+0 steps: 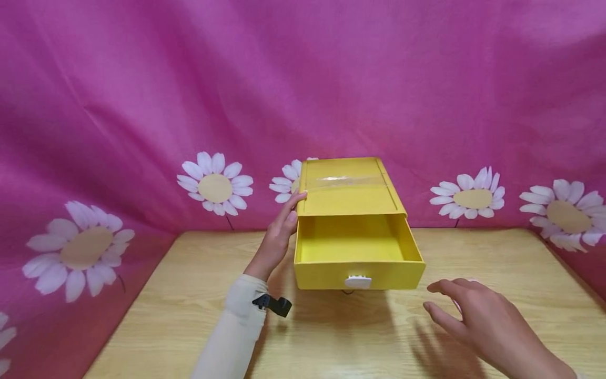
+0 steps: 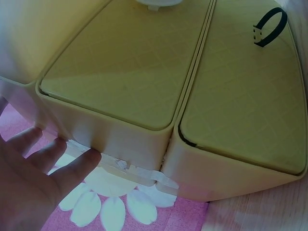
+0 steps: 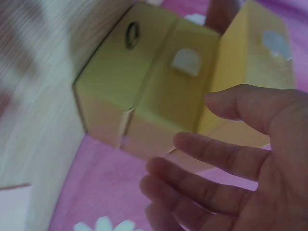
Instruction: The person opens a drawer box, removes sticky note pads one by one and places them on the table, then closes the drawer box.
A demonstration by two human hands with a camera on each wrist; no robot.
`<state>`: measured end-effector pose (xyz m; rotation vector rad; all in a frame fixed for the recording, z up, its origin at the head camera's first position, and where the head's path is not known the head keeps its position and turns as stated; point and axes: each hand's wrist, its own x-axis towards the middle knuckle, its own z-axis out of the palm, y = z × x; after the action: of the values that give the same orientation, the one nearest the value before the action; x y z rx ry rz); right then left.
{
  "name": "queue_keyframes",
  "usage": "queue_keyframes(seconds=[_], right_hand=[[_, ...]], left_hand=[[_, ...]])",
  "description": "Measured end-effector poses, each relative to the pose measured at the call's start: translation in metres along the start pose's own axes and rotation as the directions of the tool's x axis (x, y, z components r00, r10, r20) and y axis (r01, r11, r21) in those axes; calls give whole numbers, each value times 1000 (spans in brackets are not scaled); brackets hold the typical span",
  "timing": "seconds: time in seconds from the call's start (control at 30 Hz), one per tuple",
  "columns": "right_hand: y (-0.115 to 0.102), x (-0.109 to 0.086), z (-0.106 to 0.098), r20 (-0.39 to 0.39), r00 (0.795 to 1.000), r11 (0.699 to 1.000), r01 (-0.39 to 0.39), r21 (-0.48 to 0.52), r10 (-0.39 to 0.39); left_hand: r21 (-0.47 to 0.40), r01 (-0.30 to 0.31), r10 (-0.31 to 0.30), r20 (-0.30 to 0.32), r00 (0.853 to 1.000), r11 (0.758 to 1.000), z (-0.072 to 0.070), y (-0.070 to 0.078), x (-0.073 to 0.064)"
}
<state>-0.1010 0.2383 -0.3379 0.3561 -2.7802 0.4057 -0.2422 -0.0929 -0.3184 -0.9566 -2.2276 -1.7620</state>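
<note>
Risk noted: the left hand (image 1: 274, 242) merely touches the side of the yellow drawer unit (image 1: 352, 202) on the table (image 1: 180, 305), so the unit could tip forward — its top drawer (image 1: 324, 276) juts well out, and a downward push might overload the front. Pose: left fingers extended, not gripping; right hand (image 1: 485, 316) apart, beyond the drawer's right corner — fingers parted, holding nothing.

A pale wooden table (image 1: 189, 295) is carrying a yellow drawer box (image 1: 352, 205), which is standing directly on it. Wood grain is showing to the left and right of the box, and soft shadows (image 1: 350, 321) are falling in front of it.
</note>
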Motion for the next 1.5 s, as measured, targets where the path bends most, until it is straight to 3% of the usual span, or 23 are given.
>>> queue_keyframes(seconds=[0.1,0.2,0.4,0.7,1.0,1.27,1.37,1.5], right_hand=[[-14,-2,-4,-49,997,998,57,-2,-57],[-26,-4,-6,-127,981,989,145,-11,-145],[-45,-5,-10,-203,948,968,252,12,-245],[-64,5,-15,-287,921,944,308,116,-265],[-71,6,-16,-268,932,946,289,146,-244],[-79,10,-15,-283,930,930,300,215,-235],[-83,12,-15,-284,931,924,301,235,-231],[-86,16,-14,-313,917,910,331,249,-247]], left_hand=[[2,-9,9,1,1000,1000,-1,1,2],[7,-14,14,1,1000,1000,-2,0,3],[-7,-17,17,-4,1000,1000,0,-2,2],[-24,-25,24,-14,1000,999,-1,-2,5],[-40,-17,17,-8,1000,999,1,-2,1],[-43,-19,18,-26,999,999,1,-5,0],[-44,-34,32,-31,999,998,1,-19,3],[-44,-69,67,-39,997,997,2,-40,7]])
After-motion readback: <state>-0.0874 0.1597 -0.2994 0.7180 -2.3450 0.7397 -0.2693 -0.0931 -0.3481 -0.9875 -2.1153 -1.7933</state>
